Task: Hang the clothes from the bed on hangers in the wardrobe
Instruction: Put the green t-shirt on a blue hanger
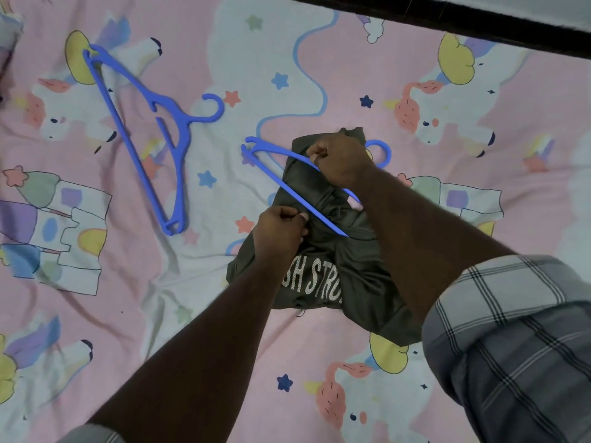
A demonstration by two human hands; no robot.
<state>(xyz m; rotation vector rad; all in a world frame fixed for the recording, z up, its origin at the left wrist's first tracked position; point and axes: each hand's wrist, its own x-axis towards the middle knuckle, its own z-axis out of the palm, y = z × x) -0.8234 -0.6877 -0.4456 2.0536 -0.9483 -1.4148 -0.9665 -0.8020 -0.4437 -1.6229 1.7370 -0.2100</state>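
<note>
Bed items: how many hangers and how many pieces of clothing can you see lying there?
Blue hangers: 2, a free one and one partly inside the garment.
Dark printed garment: 1, gripped by both hands.
Total: 3

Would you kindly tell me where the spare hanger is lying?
The spare hanger lies flat on the bedsheet, upper left, apart from the dark shirt.

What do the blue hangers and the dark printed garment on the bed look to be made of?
Blue clothes hangers, one lying free and one partly inside the garment: likely moulded plastic, given the uniform colour, flat ribbed arms and a dull sheen. Dark olive garment with white lettering: probably a smooth knit, possibly synthetic; it creases softly and shines faintly.
</note>
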